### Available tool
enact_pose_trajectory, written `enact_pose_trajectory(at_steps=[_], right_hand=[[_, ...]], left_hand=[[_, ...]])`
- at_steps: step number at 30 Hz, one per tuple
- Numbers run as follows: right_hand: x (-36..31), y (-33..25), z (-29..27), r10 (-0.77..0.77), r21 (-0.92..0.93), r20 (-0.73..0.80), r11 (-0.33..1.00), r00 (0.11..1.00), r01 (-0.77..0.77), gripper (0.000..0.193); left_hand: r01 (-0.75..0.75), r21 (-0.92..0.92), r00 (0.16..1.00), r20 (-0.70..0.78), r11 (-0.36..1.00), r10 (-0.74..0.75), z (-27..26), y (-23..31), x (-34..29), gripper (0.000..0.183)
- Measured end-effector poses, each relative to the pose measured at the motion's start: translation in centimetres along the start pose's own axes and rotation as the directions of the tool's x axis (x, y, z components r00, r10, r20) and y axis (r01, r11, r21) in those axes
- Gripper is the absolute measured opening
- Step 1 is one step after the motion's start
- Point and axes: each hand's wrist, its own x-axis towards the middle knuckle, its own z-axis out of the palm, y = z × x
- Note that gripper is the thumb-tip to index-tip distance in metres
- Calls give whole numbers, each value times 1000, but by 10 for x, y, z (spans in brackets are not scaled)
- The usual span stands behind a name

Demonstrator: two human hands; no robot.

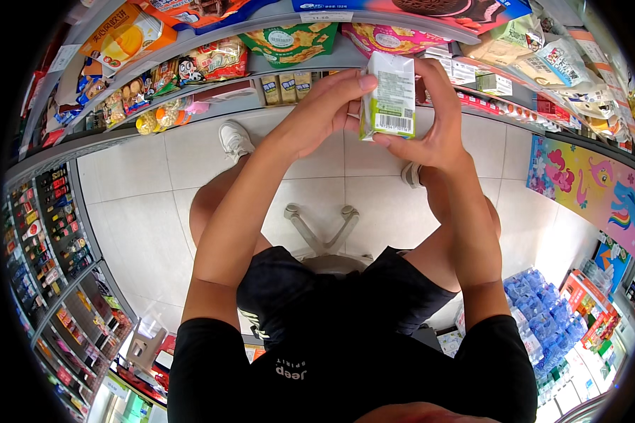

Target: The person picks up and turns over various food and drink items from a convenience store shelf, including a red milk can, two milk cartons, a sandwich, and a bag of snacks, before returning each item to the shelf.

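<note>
A small white and green carton (394, 95) is held up between my two hands, in front of the snack shelves. Its side panel, with small print and a barcode, faces me. My left hand (323, 106) grips the carton's left side, thumb near the upper edge. On the right side, my right hand (439, 116) curls round it, with the thumb under the lower corner and the fingers reaching over the top right. Just beyond the carton lie a green snack bag (289, 42) and a pink snack bag (395, 39) on the shelf.
Shelves of packaged snacks curve across the front, with an orange box (128, 35) at far left. Racks of goods (56, 218) stand at left. Blue-wrapped bottle packs (540, 310) are stacked at right, below a colourful cartoon panel (593, 183). A wheeled stool base (322, 233) is between my legs.
</note>
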Motion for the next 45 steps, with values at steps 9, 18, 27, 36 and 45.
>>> enact_pose_trajectory(at_steps=[9,18,27,36,45], right_hand=[[3,-8,2,-55,-143,-84,989,995,42,86],[2,-1,-7,126,261,35,956,991,-131,95],[0,0,-6,229,269,70,933,971,-239,89],[0,-2,-2,197,180,34,963,980,-200,93],[-4,-9,6,316,257,45,913,948,-316,85]], left_hand=[[-101,187,995,10,977,101,-4,-1,-3,43],[-425,262,898,-2,866,441,2,-11,5,67],[-550,563,774,67,617,630,-8,-29,13,78],[-580,625,715,83,523,694,-6,-35,16,78],[-576,640,633,-44,508,773,9,-43,16,79]])
